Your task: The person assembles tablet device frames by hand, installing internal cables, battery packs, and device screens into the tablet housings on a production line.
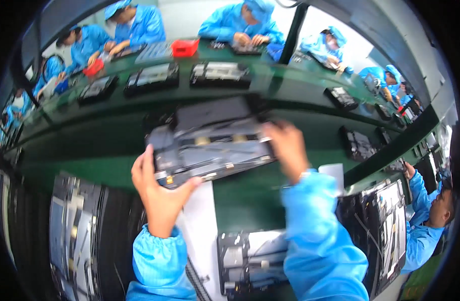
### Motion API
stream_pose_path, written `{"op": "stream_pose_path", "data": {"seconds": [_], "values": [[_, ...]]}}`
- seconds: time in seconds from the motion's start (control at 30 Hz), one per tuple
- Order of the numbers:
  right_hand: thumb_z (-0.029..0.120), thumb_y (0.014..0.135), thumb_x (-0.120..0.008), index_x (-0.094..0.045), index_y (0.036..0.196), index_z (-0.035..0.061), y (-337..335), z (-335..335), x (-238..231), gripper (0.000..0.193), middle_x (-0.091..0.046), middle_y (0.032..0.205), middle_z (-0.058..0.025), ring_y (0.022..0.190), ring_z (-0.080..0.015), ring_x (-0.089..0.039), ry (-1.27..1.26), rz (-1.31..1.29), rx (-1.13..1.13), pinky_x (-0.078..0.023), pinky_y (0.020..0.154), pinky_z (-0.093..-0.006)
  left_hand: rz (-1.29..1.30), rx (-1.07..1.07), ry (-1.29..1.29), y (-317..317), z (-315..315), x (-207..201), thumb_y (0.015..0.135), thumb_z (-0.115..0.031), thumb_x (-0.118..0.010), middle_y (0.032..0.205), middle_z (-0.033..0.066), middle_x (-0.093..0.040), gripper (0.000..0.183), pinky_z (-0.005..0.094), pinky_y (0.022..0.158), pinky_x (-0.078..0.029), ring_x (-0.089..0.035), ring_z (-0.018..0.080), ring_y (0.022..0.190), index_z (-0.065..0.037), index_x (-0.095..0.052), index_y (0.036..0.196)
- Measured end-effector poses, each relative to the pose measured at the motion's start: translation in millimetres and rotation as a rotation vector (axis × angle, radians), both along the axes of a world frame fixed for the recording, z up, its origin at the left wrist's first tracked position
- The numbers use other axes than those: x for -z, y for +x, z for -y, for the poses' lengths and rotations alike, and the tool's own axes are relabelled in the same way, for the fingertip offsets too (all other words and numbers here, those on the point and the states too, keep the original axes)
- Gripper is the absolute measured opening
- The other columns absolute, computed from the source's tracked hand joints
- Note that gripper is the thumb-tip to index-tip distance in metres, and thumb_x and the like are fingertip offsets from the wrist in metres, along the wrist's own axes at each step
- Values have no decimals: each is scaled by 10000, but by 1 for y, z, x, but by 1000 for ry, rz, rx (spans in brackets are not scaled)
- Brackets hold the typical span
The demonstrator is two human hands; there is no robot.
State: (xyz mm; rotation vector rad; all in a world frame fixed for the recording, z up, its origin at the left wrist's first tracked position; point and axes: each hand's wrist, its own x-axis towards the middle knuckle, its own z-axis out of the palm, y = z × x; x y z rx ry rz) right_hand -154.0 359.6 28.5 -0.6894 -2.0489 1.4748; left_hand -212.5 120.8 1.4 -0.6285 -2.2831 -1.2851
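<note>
Between my hands is a thick, black-edged electronic assembly (217,138), perhaps several flat units stacked, with grey panels, pale metal strips and dark cables on top. It is raised off the green surface and slightly tilted. My left hand (159,193) grips its near left corner, thumb along the front edge and fingers up the side. My right hand (289,148), blurred, closes on its right end. Below my right forearm lies a similar flat unit (233,258), partly covered by the sleeve. A white sheet (200,215) lies beneath my left wrist.
Tall stacks of like units stand at left (74,231) and right (385,226). More units (220,75) sit along the green line (275,90) ahead. A dark post (390,145) slants at right. Co-workers in blue sit across, near a red bin (185,48); another person (426,215) is at right.
</note>
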Motion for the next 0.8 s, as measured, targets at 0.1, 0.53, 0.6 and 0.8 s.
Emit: {"op": "stream_pose_path", "data": {"seconds": [0.1,0.53,0.6,0.8], "values": [[159,812,-575,-557,1041,-54,90,13,-50,313,-614,899,-93,790,-113,-541,6,-48,58,-427,704,-232,150,264,83,73,15,-36,425,-326,-865,1215,193,-273,1065,393,933,-335,-348,330,1112,-26,-331,1296],[65,779,-569,-576,1006,-24,295,89,58,244,-509,1127,-137,1014,-286,-490,556,310,331,-358,909,-343,538,538,-67,223,111,32,599,-218,-776,1224,180,-388,823,399,945,-306,-383,329,1111,-1,-341,1263],[32,761,-562,-575,962,-22,283,120,34,208,-510,1094,-140,973,-300,-501,665,288,370,-377,881,-367,534,548,55,205,135,38,647,-177,-736,1165,177,-489,761,408,929,-330,-458,320,1064,32,-341,1262],[57,605,-584,-574,745,5,187,243,13,149,-526,761,-123,807,-296,-499,901,136,-314,-401,735,-397,180,517,-573,149,141,58,703,-179,-663,1293,194,-373,504,463,926,-310,-360,362,1175,-73,-515,1172]]}}
